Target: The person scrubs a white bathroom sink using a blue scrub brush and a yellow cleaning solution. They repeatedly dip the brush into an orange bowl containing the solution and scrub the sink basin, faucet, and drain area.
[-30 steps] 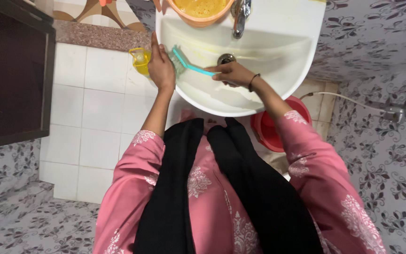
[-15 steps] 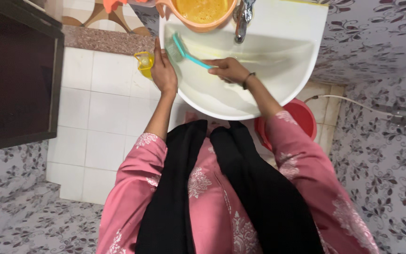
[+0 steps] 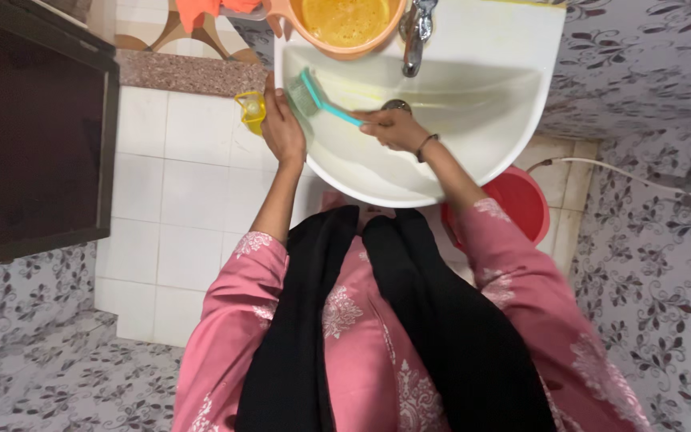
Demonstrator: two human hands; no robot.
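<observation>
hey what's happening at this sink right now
A person in a pink top with a black scarf stands over a white washbasin. The right hand holds a teal brush by its handle, with the bristle head against the inner left wall of the basin. The left hand rests on the basin's left rim, beside a small yellow cup. An orange mug of yellowish liquid sits at the back next to the metal tap. A red bucket stands on the floor below.

right hand (image 3: pixel 389 126) gripping teal brush (image 3: pixel 317 96), white sink (image 3: pixel 473 152)
</observation>
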